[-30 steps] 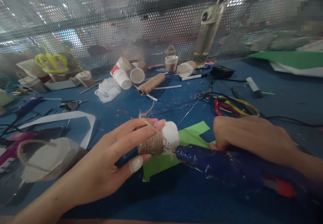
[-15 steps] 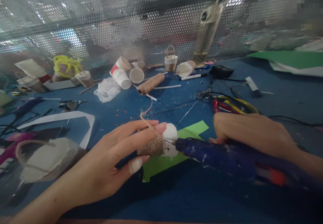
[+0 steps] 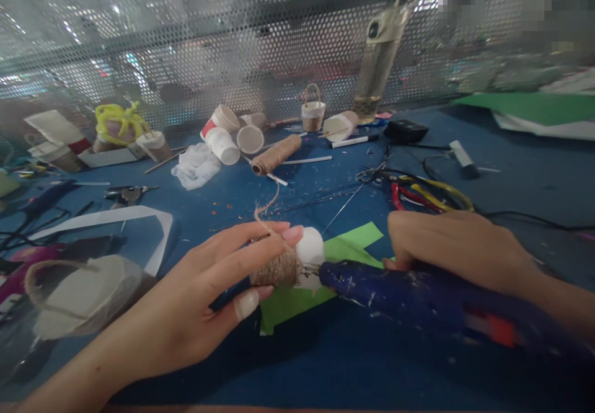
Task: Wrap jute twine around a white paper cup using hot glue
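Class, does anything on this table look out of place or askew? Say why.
Yes: several paper cups lie tipped over beside a crumpled white wad, while the small handled basket near them stands upright. Small orange specks dot the blue table, like stray scraps. Nothing looks clearly damaged.

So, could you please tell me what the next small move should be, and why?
I would probably squeeze a little glue onto the white part of the cup, beside the wound twine. The glue gun in the right hand has its tip by that edge, the left hand holds the cup, and a strand runs to the spool.
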`<state>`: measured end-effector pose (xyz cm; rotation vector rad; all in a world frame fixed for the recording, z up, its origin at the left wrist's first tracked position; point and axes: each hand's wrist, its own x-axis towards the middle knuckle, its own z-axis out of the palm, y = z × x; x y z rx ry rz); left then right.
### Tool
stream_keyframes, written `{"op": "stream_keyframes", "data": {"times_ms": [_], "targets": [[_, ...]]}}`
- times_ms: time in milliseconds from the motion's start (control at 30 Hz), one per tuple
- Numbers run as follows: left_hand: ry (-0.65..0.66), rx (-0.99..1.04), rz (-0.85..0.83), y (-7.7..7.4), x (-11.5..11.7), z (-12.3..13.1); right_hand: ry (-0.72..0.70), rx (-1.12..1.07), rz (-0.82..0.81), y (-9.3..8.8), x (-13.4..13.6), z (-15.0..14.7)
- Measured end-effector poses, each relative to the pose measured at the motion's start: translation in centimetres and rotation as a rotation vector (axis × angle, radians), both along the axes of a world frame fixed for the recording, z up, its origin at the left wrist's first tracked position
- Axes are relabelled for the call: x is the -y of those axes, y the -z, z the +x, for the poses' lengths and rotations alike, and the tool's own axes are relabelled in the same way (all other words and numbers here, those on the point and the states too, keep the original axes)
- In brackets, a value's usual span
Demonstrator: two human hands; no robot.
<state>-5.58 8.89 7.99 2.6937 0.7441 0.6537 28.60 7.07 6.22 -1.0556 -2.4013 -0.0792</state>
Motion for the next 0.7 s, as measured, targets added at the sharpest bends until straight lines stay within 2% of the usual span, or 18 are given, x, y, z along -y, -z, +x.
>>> {"op": "stream_keyframes", "data": {"times_ms": [167, 300, 433, 567, 600, 667, 700], "targets": [[-0.001, 0.003, 0.008, -0.2, 0.0, 0.1, -0.023, -0.049, 0.048, -0.4, 0.0, -0.2], [0.001, 0.018, 0.000, -0.1, 0.0, 0.2, -0.143, -0.021, 0.035, -0.1, -0.3, 0.1], [0.004, 0.014, -0.037, 0.1, 0.1, 0.0, -0.132, -0.002, -0.010, 0.3, -1.0, 0.8], [-0.013, -0.018, -0.038, 0.0, 0.1, -0.2, -0.317, 0.095, -0.073, 0.1, -1.6, 1.3], [-0.016, -0.027, -0.030, 0.0, 0.1, -0.3, -0.284, 0.077, -0.053, 0.1, -1.5, 1.2], [-0.016, -0.036, -0.012, -0.1, 0.1, -0.3, -0.069, 0.001, -0.003, -0.1, -0.9, 0.6], [-0.015, -0.039, -0.002, -0.1, 0.2, -0.3, -0.022, -0.029, -0.011, -0.3, -0.5, 0.3]]}}
